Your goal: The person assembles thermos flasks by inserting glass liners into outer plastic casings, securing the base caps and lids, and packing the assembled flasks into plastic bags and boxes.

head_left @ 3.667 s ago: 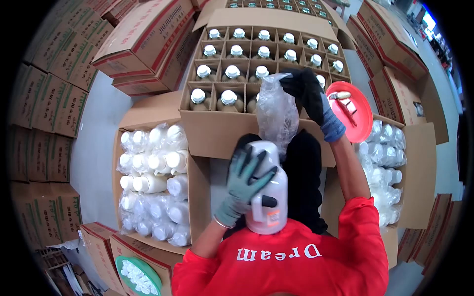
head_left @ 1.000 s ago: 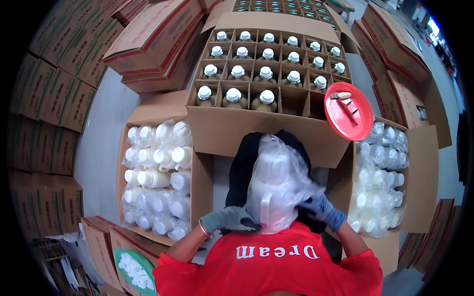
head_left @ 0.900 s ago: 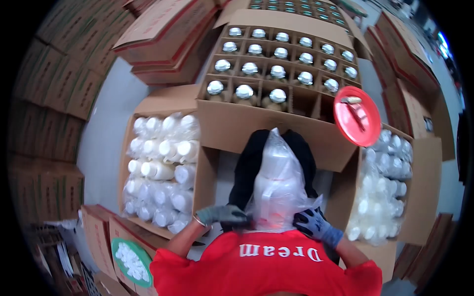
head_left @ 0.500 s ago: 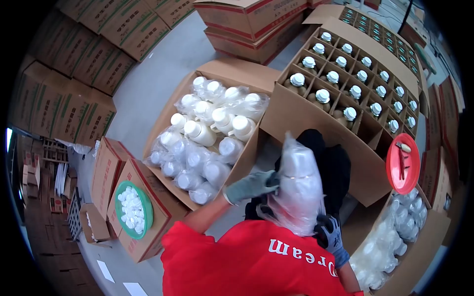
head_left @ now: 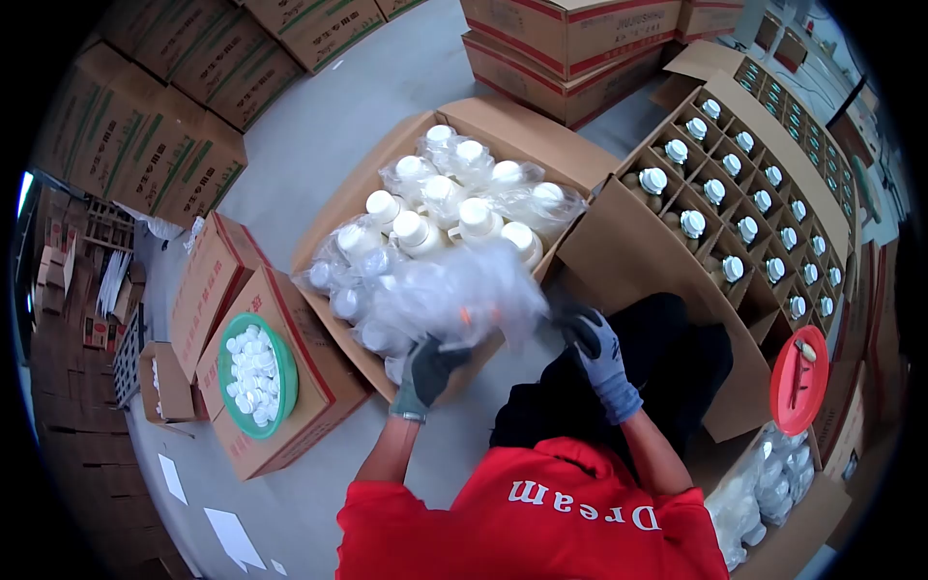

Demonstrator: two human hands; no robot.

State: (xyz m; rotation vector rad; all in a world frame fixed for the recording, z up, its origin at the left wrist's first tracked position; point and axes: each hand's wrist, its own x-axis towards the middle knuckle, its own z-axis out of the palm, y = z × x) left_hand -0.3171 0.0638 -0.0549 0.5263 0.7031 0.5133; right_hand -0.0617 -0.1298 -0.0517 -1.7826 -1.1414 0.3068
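Observation:
A clear plastic bag (head_left: 474, 295), smeared by motion, hangs between my hands above the near part of an open carton (head_left: 319, 224) of white bottles. What the bag contains is too blurred to make out. My left hand (head_left: 430, 372), in a grey-green glove, is closed on the bag's lower left edge. At the right end, my right hand (head_left: 597, 353), in a grey-blue glove, pinches the plastic with curled fingers. White capped bottles (head_left: 416, 232) stand in the carton below, some bare and others wrapped in clear plastic.
To the right stands a divided carton (head_left: 667, 280) of white-capped bottles, with a red dish (head_left: 798, 387) holding small tools at its corner. A green bowl (head_left: 288, 372) of white caps rests on a closed carton (head_left: 227, 440) at left. Stacked cartons (head_left: 565, 92) stand behind.
The bag has swung from upright at my lap to lying sideways over the bottle carton. Both my hands moved with it, leftward and forward, and the camera view has shifted.

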